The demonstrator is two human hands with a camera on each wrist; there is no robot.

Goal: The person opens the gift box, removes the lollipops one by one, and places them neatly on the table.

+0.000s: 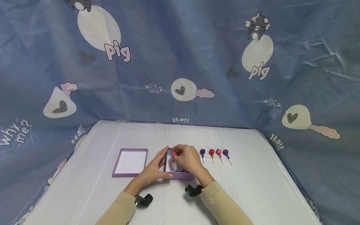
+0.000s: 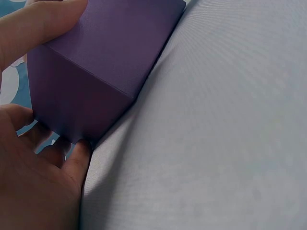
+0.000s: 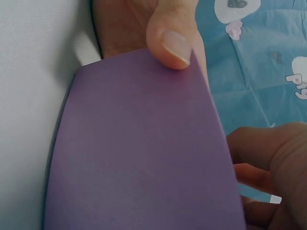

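A purple box (image 1: 181, 176) with a pale inside stands in the middle of the white table. My left hand (image 1: 149, 172) holds it at its left end, thumb on the near wall (image 2: 103, 43) and the other fingers along the left side. Over the box, my right hand (image 1: 189, 159) pinches a lollipop (image 1: 173, 153) with a pink-red wrapper by its head, the white stick pointing down toward me. Something small and dark shows at the bottom of the box, mostly hidden by the right hand. In the right wrist view, the box wall (image 3: 139, 143) hides the lollipop.
Left of the box lies a shallow purple lid (image 1: 130, 161), white inside facing up. To the right, several wrapped lollipops lie in a row: a purple one (image 1: 202, 151), a red one (image 1: 212, 152), a pink one (image 1: 218, 152) and another purple one (image 1: 226, 152). A patterned blue cloth (image 1: 146, 62) hangs behind.
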